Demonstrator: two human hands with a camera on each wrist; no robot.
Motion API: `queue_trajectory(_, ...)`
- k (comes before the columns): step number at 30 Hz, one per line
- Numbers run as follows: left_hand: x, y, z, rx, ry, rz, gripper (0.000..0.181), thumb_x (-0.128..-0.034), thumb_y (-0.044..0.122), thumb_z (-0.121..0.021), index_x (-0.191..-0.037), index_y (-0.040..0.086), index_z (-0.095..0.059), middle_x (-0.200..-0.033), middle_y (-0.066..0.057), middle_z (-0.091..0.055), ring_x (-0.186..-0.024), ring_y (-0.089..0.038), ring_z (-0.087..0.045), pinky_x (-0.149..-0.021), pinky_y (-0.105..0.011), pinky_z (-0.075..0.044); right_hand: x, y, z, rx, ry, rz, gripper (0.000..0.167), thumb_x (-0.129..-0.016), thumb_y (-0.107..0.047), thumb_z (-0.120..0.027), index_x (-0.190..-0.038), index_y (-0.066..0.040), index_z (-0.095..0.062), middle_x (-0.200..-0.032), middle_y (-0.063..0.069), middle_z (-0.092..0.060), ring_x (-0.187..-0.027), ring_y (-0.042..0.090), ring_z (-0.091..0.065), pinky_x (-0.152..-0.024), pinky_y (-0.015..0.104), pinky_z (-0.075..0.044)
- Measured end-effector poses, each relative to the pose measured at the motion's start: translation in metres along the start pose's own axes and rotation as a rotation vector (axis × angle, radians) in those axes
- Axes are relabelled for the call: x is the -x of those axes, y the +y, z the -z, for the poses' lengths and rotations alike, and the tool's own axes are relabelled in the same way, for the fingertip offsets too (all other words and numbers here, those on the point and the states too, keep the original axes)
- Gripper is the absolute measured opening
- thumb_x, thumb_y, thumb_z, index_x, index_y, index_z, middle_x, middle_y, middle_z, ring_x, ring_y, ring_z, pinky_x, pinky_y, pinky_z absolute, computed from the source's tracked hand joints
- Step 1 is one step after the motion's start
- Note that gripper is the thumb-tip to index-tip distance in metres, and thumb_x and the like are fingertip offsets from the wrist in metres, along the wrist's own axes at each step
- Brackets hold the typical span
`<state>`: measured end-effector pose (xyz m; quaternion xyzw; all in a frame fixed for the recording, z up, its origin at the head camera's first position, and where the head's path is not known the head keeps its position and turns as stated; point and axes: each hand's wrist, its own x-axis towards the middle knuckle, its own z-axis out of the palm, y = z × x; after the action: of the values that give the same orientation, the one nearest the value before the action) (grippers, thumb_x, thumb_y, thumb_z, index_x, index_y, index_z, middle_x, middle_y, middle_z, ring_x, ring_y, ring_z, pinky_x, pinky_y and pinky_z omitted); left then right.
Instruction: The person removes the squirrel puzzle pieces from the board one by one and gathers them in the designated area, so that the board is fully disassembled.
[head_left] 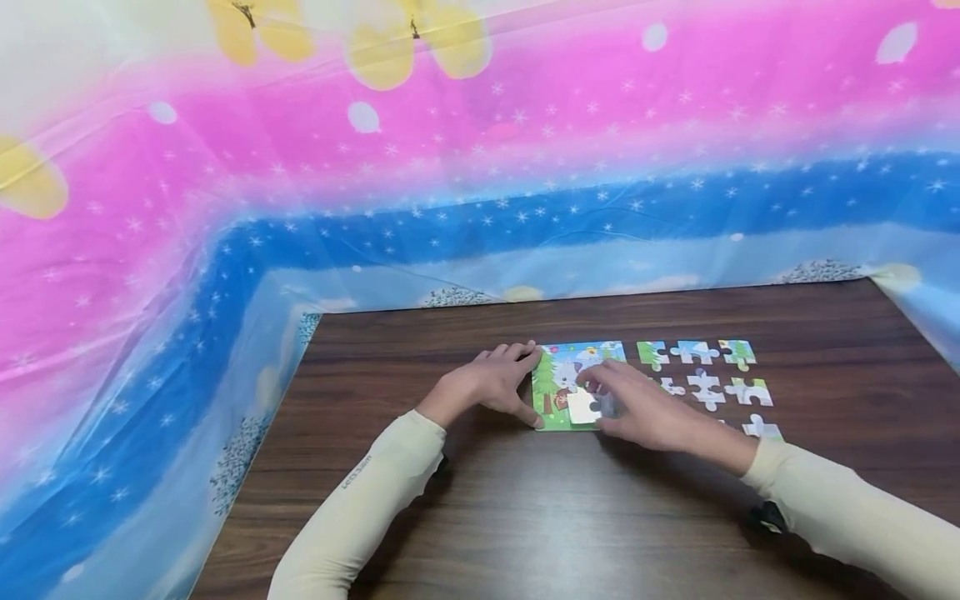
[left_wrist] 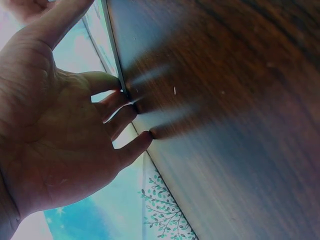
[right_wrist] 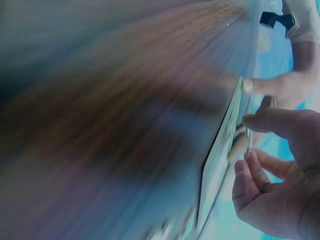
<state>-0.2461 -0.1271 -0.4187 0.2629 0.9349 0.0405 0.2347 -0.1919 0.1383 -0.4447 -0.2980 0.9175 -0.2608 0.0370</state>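
A jigsaw puzzle board (head_left: 555, 417) with a cartoon animal and green trees lies flat on the table. Along its left edge my left hand (head_left: 498, 379) rests with spread fingers, thumb by the near corner and fingertips by the far one. In the left wrist view, the fingers (left_wrist: 127, 150) touch the tabletop and the board's side. Over the board's right part, my right hand (head_left: 637, 404) pinches a puzzle piece (head_left: 582, 408) that looks white in the glare. The right wrist view shows that piece (right_wrist: 250, 137) edge-on between thumb and fingers, above the board.
Several loose puzzle pieces (head_left: 705, 387) lie in rough rows right of the board, partly hidden by the right hand and forearm. The dark wooden table (head_left: 510, 517) meets a pink and blue patterned cloth (head_left: 465, 200) at its back and sides.
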Motion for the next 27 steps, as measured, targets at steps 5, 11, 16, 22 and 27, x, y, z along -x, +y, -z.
queue_trajectory(5, 0.002, -0.001, 0.000, -0.010, 0.001, -0.001, 0.116, -0.0890, 0.066, -0.076, -0.173, 0.022, -0.009, -0.181, -0.002, -0.006, -0.168, -0.028, -0.010, -0.134, -0.054, -0.019, 0.029, 0.018, 0.017, 0.088, 0.000, -0.017, 0.057, -0.083, -0.011, -0.088, -0.136, -0.013, -0.065, -0.122, 0.003, -0.067, -0.112, 0.023, -0.064, -0.091, 0.048, -0.058)
queue_trajectory(11, 0.003, -0.006, -0.001, -0.002, 0.007, 0.004, 0.115, -0.0894, 0.065, -0.076, -0.173, 0.021, -0.009, -0.181, -0.002, -0.006, -0.168, -0.029, -0.010, -0.134, -0.054, -0.019, 0.052, 0.039, 0.034, 0.147, -0.016, -0.023, 0.053, -0.081, -0.011, -0.089, -0.130, -0.018, -0.070, -0.110, -0.005, -0.066, -0.104, 0.017, -0.059, -0.086, 0.043, -0.053)
queue_trajectory(16, 0.004, -0.010, -0.002, 0.007, 0.015, -0.005, 0.115, -0.0898, 0.065, -0.075, -0.173, 0.021, -0.010, -0.181, -0.003, -0.007, -0.168, -0.029, -0.010, -0.134, -0.054, -0.020, 0.058, 0.051, 0.037, 0.141, -0.033, -0.035, 0.051, -0.082, -0.012, -0.089, -0.129, -0.019, -0.070, -0.105, -0.007, -0.064, -0.097, 0.013, -0.056, -0.078, 0.035, -0.049)
queue_trajectory(22, 0.003, -0.013, -0.002, 0.021, 0.017, -0.009, 0.115, -0.0897, 0.065, -0.076, -0.173, 0.022, -0.009, -0.181, -0.002, -0.006, -0.168, -0.028, -0.010, -0.134, -0.055, -0.018, 0.061, 0.057, 0.035, 0.128, -0.062, -0.030, 0.052, -0.082, -0.015, -0.090, -0.130, -0.018, -0.070, -0.101, -0.013, -0.065, -0.098, 0.012, -0.057, -0.078, 0.033, -0.047)
queue_trajectory(27, 0.003, -0.014, -0.004, 0.052, 0.019, -0.016, 0.115, -0.0893, 0.064, -0.077, -0.173, 0.022, -0.009, -0.181, -0.002, -0.006, -0.168, -0.028, -0.009, -0.134, -0.055, -0.018, 0.063, 0.059, 0.034, 0.125, -0.066, -0.019, 0.056, -0.082, -0.017, -0.090, -0.133, -0.018, -0.069, -0.104, -0.013, -0.067, -0.104, 0.015, -0.061, -0.084, 0.040, -0.051)
